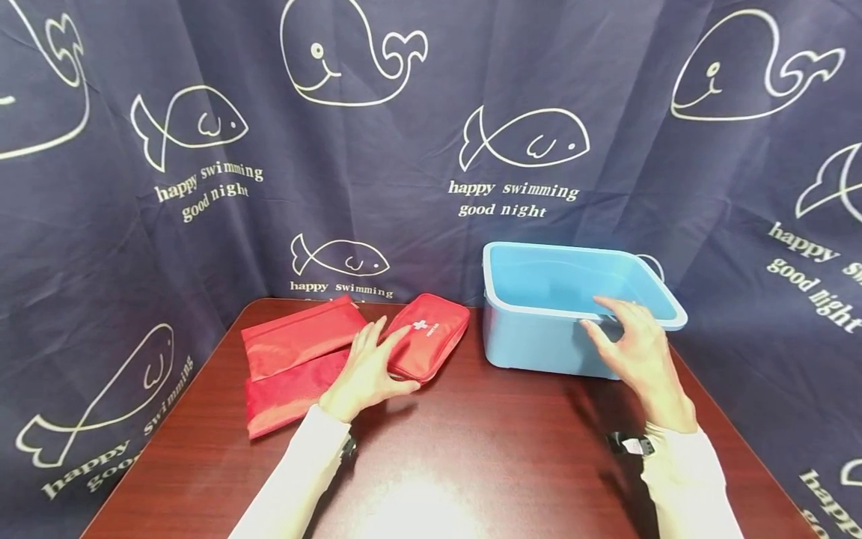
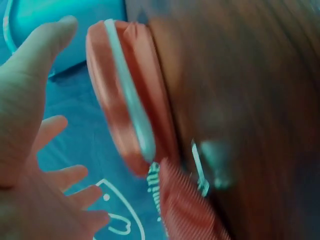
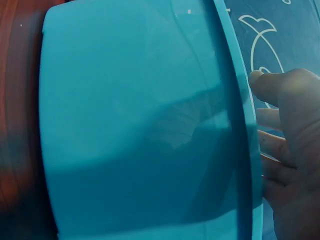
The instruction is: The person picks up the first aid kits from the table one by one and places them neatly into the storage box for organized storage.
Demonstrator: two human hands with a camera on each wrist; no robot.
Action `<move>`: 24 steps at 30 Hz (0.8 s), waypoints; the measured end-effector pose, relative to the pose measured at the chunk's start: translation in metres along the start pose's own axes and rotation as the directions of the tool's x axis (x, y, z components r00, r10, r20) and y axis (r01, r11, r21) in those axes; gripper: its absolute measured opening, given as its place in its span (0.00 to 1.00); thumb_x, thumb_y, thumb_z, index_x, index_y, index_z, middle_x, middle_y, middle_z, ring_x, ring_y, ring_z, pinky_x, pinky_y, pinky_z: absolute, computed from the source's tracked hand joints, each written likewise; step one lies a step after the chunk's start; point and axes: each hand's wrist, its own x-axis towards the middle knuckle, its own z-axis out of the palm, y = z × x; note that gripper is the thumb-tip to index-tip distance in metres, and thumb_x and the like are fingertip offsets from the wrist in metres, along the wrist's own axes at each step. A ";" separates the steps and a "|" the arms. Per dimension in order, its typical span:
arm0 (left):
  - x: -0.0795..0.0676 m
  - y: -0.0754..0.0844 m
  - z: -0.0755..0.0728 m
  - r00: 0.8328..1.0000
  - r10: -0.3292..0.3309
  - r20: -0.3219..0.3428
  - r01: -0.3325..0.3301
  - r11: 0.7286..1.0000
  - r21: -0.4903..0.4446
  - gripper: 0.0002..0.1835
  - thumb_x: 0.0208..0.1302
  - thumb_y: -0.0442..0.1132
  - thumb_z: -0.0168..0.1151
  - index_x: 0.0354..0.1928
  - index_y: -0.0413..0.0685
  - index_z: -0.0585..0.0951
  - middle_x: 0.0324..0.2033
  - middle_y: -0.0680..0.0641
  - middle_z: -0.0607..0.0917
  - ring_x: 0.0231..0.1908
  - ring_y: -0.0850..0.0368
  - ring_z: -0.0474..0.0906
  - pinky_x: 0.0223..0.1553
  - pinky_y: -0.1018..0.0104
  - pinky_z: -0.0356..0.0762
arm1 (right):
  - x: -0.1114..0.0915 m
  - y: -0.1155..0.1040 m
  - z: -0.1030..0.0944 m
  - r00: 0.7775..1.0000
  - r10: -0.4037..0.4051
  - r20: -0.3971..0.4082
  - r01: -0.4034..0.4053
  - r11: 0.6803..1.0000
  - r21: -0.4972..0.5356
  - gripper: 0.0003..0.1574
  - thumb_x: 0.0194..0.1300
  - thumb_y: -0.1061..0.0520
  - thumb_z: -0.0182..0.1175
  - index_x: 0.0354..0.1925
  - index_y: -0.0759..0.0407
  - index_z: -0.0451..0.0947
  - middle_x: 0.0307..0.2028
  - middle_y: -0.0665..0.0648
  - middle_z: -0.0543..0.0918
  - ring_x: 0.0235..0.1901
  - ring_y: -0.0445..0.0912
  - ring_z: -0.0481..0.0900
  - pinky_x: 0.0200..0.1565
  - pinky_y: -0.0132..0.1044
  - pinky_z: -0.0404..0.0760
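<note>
The left hand (image 1: 364, 374) reaches over the left edge of the red pouch (image 1: 438, 329), its grip spread with the thumb held away from the fingers; the left wrist view shows a gap between that hand and the pouch's zipped side. The pouch lies near the far edge of the surface (image 1: 498, 442), marked with a white cross, and a narrow strip of wood parts it from the blue bin (image 1: 539, 309). The right hand (image 1: 633, 355) is at the bin's front rim, its grip spread too; whether it touches the rim cannot be told. The bin is open-topped and stands near the surface's right edge. Folded red fabric (image 1: 306, 337) lies just left of the pouch, near the left edge. The widest open room is in front, between the two forearms; behind, the curtain (image 1: 377, 172) bounds the far edge.
</note>
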 end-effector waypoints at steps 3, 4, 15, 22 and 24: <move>0.001 0.003 0.009 1.000 0.020 0.004 -0.020 1.000 -0.003 0.52 0.41 0.57 0.84 0.72 0.55 0.74 0.73 0.30 0.64 0.71 0.23 0.60 0.71 0.32 0.58 | -0.001 0.001 0.002 1.000 -0.006 0.002 0.006 1.000 0.007 0.23 0.53 0.63 0.77 0.50 0.62 0.87 0.43 0.63 0.89 0.47 0.61 0.83 0.61 0.48 0.72; 0.002 0.004 0.012 1.000 0.019 0.007 -0.019 1.000 -0.003 0.52 0.41 0.56 0.84 0.72 0.54 0.75 0.73 0.30 0.65 0.70 0.23 0.60 0.71 0.32 0.59 | -0.002 0.001 0.002 1.000 -0.005 0.003 0.005 1.000 0.008 0.22 0.54 0.63 0.77 0.49 0.61 0.88 0.42 0.62 0.90 0.46 0.60 0.83 0.64 0.47 0.72; 0.012 0.014 0.027 0.993 -0.035 0.117 0.030 0.998 0.047 0.48 0.43 0.54 0.83 0.70 0.54 0.77 0.68 0.34 0.73 0.67 0.35 0.68 0.64 0.33 0.67 | -0.004 0.004 0.006 1.000 -0.018 -0.020 0.018 1.000 0.016 0.16 0.55 0.63 0.76 0.44 0.59 0.90 0.38 0.60 0.91 0.43 0.57 0.85 0.70 0.37 0.67; 0.015 0.017 0.032 0.993 -0.046 0.106 0.037 0.995 0.091 0.51 0.39 0.54 0.86 0.71 0.53 0.76 0.60 0.35 0.79 0.59 0.37 0.78 0.59 0.39 0.75 | -0.004 0.003 0.006 0.999 -0.031 -0.037 0.032 0.999 0.023 0.15 0.54 0.63 0.77 0.43 0.60 0.90 0.37 0.59 0.91 0.42 0.57 0.85 0.68 0.38 0.69; 0.017 0.019 0.034 0.995 -0.046 0.091 0.036 0.993 0.114 0.52 0.38 0.54 0.87 0.71 0.52 0.76 0.56 0.36 0.81 0.54 0.38 0.80 0.55 0.42 0.78 | -0.004 0.003 0.005 0.999 -0.033 -0.032 0.034 0.999 0.019 0.15 0.54 0.63 0.77 0.43 0.60 0.90 0.37 0.60 0.90 0.42 0.57 0.85 0.69 0.36 0.68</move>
